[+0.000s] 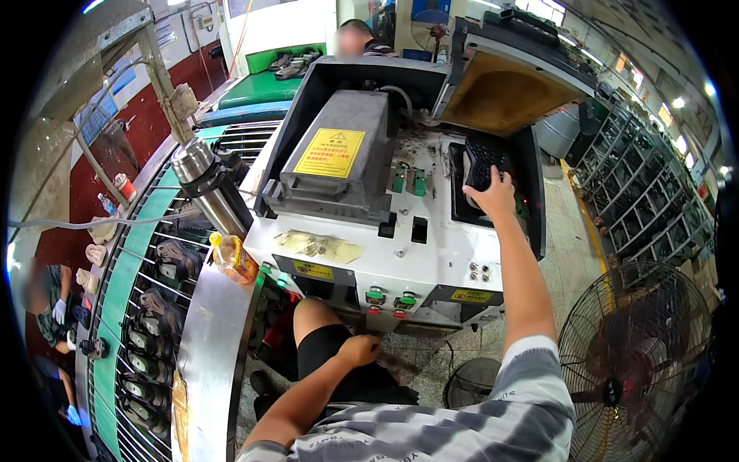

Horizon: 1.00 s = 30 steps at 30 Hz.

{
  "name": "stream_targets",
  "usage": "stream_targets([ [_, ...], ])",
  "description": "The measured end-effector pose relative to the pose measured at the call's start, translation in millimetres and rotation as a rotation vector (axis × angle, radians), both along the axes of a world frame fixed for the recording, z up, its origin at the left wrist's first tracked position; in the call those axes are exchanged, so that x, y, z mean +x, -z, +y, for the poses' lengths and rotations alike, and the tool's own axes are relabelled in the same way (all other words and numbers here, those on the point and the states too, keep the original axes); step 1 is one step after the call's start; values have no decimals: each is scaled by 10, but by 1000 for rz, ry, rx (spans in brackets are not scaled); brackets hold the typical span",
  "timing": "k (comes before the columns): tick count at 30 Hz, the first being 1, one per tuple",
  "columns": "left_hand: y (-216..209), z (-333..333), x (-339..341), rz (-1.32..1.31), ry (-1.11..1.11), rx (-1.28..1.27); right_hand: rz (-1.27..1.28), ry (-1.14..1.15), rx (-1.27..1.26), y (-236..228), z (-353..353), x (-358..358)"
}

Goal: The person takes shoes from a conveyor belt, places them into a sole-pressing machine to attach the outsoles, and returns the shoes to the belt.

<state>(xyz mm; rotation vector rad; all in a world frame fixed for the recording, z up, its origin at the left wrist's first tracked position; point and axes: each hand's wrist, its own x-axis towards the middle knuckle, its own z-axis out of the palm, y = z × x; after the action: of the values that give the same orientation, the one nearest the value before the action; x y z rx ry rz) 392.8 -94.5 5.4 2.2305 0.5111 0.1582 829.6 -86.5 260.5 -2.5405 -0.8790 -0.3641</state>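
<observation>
My right hand [493, 194] reaches into the right bay of a white two-bay press machine [439, 246]. Its thumb and fingers are spread around a shoe [483, 158] that lies with its black, patterned sole facing up. The shoe's upper is mostly hidden beneath the sole and my hand. Above this bay the padded brown lid [508, 88] stands raised. My left hand [359, 350] is curled into a fist over my lap, apart from the machine, and nothing shows in it. The left bay is covered by a grey metal housing [346, 131] with a yellow warning label.
Left of the machine, a roller conveyor [146, 254] carries several shoes [150, 354]. A steel flask [212, 189] and a yellow-capped bottle [233, 258] stand beside it. At right are a large fan [635, 354] and metal racks [647, 185]. Other people are at the back and far left.
</observation>
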Motion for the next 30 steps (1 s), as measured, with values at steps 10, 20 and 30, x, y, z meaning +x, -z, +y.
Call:
stream_targets([
  [10,-144,179,-325,-97,-330,-84,53,27,-214,-54,-1,-128],
  [20,-48,93,-199,-27,-222,-77,-278,-326,370,350,-696,-325],
  [30,-236,162,1106,-207,-164,-388,1359,448,1581,1642,-2460,-807],
])
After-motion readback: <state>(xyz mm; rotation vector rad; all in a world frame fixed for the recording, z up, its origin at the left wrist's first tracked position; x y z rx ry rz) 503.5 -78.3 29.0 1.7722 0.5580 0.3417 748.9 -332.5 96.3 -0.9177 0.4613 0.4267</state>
